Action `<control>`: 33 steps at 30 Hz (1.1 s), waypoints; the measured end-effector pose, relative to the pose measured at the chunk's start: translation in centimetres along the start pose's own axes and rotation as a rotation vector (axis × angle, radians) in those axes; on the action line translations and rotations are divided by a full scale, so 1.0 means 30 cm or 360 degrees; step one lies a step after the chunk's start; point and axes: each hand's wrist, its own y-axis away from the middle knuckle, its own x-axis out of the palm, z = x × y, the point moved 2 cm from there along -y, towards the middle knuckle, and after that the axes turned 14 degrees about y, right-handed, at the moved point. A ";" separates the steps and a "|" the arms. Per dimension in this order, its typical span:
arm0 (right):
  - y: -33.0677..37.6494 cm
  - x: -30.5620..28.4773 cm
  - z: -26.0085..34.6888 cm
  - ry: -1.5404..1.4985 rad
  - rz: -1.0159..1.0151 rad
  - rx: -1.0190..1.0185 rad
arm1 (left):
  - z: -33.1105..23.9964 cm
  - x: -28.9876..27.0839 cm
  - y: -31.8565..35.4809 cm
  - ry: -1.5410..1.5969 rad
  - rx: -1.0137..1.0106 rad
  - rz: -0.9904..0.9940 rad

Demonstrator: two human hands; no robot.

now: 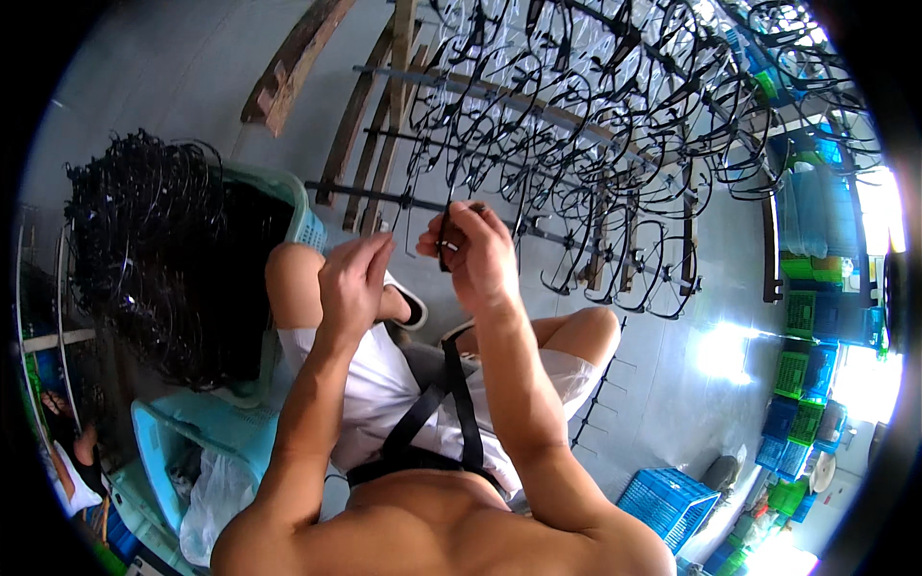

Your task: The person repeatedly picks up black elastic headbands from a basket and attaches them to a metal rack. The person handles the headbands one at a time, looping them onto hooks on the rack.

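My right hand is raised in front of the rack's nearest rod, its fingers curled round a thin black glasses frame. Part of that frame is hidden behind the fingers. To its left, my left hand hovers with fingers pressed together; whatever it may hold cannot be made out. Just beyond both hands runs a dark rod with small clips along it. Several black glasses frames hang from this rod towards the right, and more crowd the rods behind it.
A pale green basket at my left is heaped with glossy black thin pieces. Nearer stands a light blue basket with a plastic bag. Wooden bars support the rack. A blue crate is at right; another person sits far left.
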 end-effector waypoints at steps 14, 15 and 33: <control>-0.010 -0.030 0.015 -0.0026 0.0019 -0.0006 | -0.004 0.010 -0.018 -0.0072 0.0196 -0.0014; -0.013 -0.023 0.019 -0.0008 0.0022 -0.0020 | -0.003 0.007 -0.013 -0.0080 0.0190 -0.0019; 0.229 0.137 -0.103 0.1625 0.0192 -0.0782 | 0.786 -0.553 0.149 -0.1805 -0.0603 -0.0090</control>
